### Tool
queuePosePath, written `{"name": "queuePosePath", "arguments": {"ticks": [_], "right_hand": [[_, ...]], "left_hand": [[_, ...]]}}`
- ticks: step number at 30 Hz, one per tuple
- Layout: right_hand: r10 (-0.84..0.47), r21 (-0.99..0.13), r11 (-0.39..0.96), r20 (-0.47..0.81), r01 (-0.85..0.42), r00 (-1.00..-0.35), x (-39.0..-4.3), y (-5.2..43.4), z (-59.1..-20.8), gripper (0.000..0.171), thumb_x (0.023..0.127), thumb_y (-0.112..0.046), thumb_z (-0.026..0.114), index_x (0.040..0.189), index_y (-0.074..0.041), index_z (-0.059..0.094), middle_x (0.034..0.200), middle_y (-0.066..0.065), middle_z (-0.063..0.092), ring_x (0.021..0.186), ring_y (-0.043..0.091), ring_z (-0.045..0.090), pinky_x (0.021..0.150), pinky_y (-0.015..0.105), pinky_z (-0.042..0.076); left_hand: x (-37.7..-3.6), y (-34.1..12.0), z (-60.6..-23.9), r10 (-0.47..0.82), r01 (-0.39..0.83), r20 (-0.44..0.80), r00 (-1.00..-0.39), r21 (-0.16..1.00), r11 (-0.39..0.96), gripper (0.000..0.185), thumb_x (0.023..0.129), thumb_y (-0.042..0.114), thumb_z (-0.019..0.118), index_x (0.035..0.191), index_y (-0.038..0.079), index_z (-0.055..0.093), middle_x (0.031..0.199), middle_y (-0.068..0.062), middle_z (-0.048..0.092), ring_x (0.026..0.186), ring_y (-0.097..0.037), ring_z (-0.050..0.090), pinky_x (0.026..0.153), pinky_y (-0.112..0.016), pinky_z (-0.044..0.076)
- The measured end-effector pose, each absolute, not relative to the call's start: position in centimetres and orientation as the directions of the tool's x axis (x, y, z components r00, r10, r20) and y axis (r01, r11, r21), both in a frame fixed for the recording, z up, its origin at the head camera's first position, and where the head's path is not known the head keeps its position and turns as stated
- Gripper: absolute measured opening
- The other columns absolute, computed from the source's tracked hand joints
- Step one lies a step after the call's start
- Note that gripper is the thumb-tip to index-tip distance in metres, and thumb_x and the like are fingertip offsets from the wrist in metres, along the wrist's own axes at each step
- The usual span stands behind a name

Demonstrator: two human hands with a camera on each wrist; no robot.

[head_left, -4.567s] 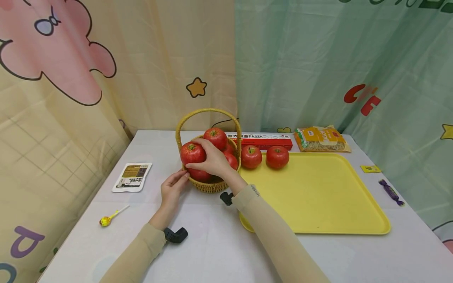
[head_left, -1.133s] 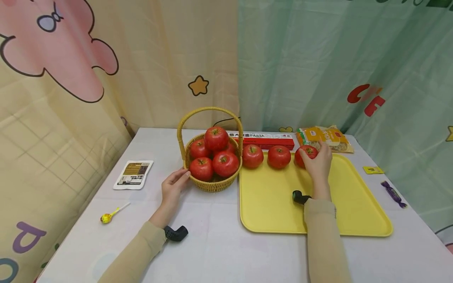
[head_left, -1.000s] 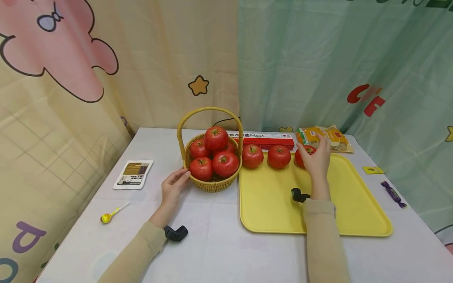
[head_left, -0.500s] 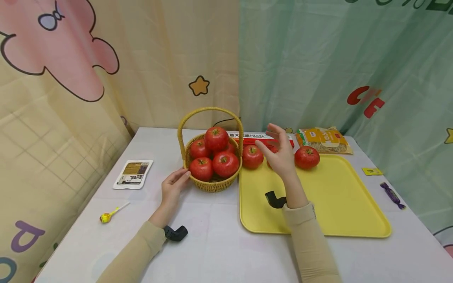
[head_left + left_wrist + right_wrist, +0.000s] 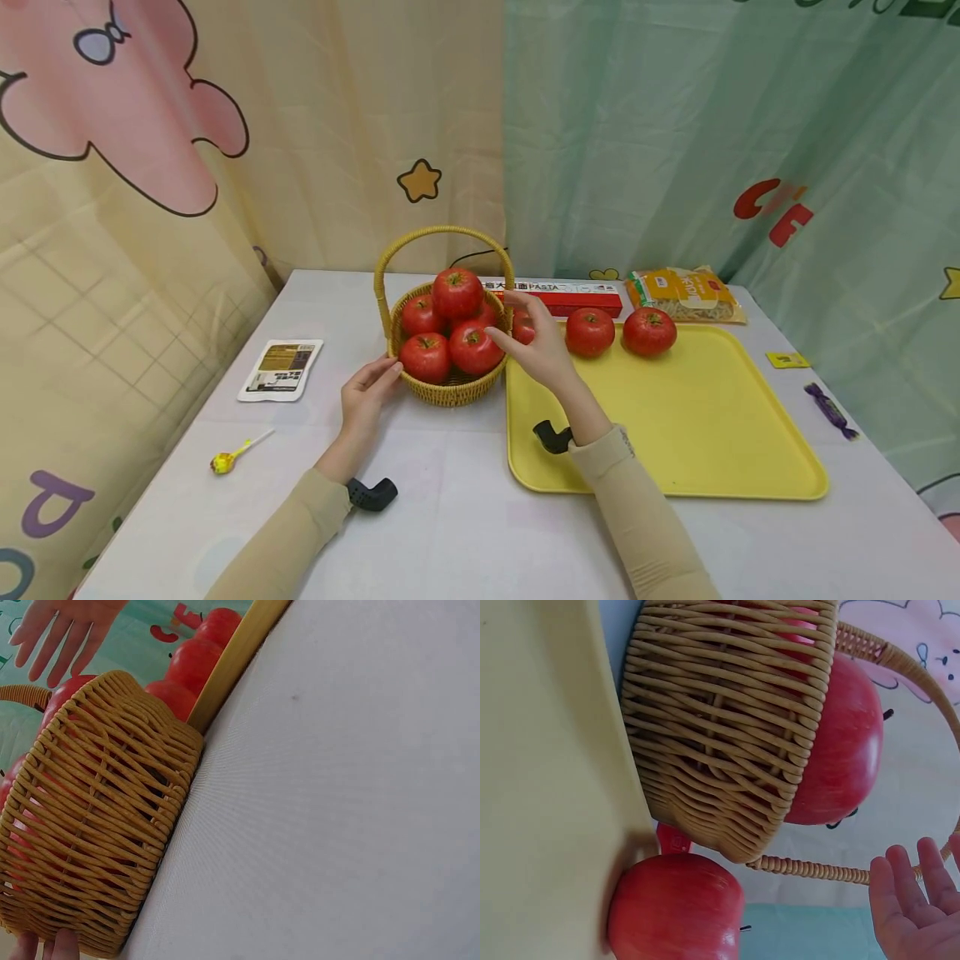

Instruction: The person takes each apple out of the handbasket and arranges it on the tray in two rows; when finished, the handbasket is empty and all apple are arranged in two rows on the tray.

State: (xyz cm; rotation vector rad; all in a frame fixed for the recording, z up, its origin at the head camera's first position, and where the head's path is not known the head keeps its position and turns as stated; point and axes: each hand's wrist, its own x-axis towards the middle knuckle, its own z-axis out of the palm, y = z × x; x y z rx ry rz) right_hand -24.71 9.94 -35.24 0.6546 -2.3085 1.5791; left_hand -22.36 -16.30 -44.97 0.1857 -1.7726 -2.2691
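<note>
The wicker basket (image 5: 448,379) stood on the table (image 5: 465,517) with 5 red apples (image 5: 456,292) showing, piled above its rim. The left hand (image 5: 365,400) rested against the basket's left wall, fingers straight, holding nothing. The right hand (image 5: 536,346) hovered just right of the basket, fingers spread wide and empty, in front of a partly hidden apple (image 5: 522,331). Further right of the basket, 2 more apples (image 5: 589,332) sat along the far edge of the yellow tray (image 5: 675,433), well apart from both hands
</note>
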Motion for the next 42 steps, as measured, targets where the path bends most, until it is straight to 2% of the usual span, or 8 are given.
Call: {"name": "queuePosePath", "arguments": {"ticks": [6, 14, 19, 27, 42], "right_hand": [[-0.25, -0.809, 0.304, 0.441, -0.503, -0.862, -25.9, 9.7, -37.2, 0.061, 0.082, -0.028, 0.074, 0.132, -0.008, 0.046, 0.128, 0.008, 0.05, 0.121, 0.033, 0.044, 0.099, 0.052, 0.041], [-0.264, -0.821, 0.354, 0.372, -0.449, -0.89, -26.1, 9.2, -38.1, 0.068, 0.08, -0.034, 0.075, 0.134, -0.006, 0.045, 0.132, 0.014, 0.047, 0.122, 0.034, 0.042, 0.101, 0.05, 0.041], [-0.272, -0.824, 0.362, 0.354, -0.436, -0.895, -26.2, 9.0, -38.5, 0.069, 0.079, -0.033, 0.076, 0.134, -0.006, 0.045, 0.13, 0.014, 0.047, 0.118, 0.033, 0.044, 0.099, 0.05, 0.043], [-0.276, -0.803, 0.398, 0.357, -0.444, -0.892, -26.3, 8.7, -39.0, 0.066, 0.078, -0.033, 0.077, 0.132, -0.01, 0.047, 0.127, 0.007, 0.049, 0.115, 0.021, 0.047, 0.098, 0.041, 0.046], [-0.295, -0.777, 0.419, 0.372, -0.469, -0.88, -26.6, 8.5, -39.7, 0.062, 0.077, -0.031, 0.079, 0.128, -0.014, 0.049, 0.125, 0.004, 0.05, 0.116, 0.02, 0.047, 0.099, 0.041, 0.044]], "left_hand": [[-22.3, -16.4, -44.9, -0.27, 0.113, 0.051, -0.962, 0.969, -0.22, 0.039, 0.084, 0.011, 0.071, 0.115, -0.01, 0.059, 0.125, -0.009, 0.057, 0.097, -0.007, 0.062, 0.088, -0.031, 0.053], [-22.4, -16.4, -45.0, -0.274, 0.112, 0.05, -0.96, 0.97, -0.215, 0.04, 0.084, 0.011, 0.071, 0.115, -0.01, 0.058, 0.124, -0.009, 0.058, 0.097, -0.007, 0.062, 0.087, -0.03, 0.053], [-22.4, -16.4, -45.0, -0.276, 0.116, 0.052, -0.96, 0.968, -0.221, 0.039, 0.084, 0.01, 0.071, 0.115, -0.01, 0.059, 0.123, -0.009, 0.058, 0.096, -0.007, 0.062, 0.086, -0.029, 0.053], [-22.3, -16.3, -44.9, -0.285, 0.12, 0.054, -0.957, 0.968, -0.219, 0.039, 0.084, 0.009, 0.072, 0.114, -0.01, 0.059, 0.122, -0.011, 0.059, 0.093, -0.007, 0.063, 0.085, -0.029, 0.054], [-22.3, -16.3, -44.9, -0.272, 0.123, 0.057, -0.961, 0.965, -0.232, 0.039, 0.085, 0.008, 0.07, 0.116, -0.011, 0.058, 0.123, -0.013, 0.057, 0.096, -0.008, 0.063, 0.089, -0.033, 0.052]]}}
